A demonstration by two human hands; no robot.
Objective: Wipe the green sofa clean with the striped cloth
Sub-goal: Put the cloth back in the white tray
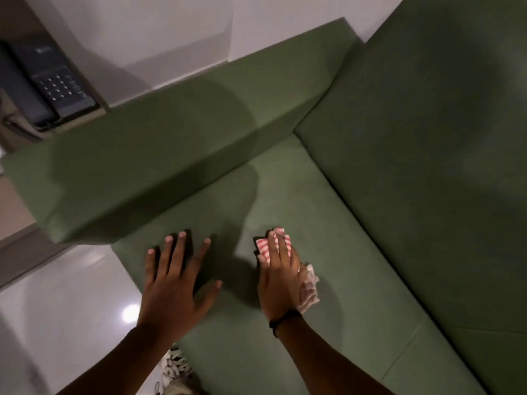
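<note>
The green sofa (356,323) fills the right and middle of the head view, with its armrest (148,166) at the left and its backrest (427,138) at the right. My right hand (281,277) presses flat on the red-and-white striped cloth (263,244) on the seat cushion near the front corner. The cloth shows past my fingertips and bunches out at the right of my palm. My left hand (175,283) lies flat on the seat with fingers spread, close to the seat's left edge under the armrest, holding nothing.
A dark telephone (48,84) sits on a ledge beyond the armrest at the upper left. A glossy tiled floor (65,309) lies left of the sofa. A white laced shoe (174,369) shows at the bottom between my arms. A white wall (159,35) runs behind.
</note>
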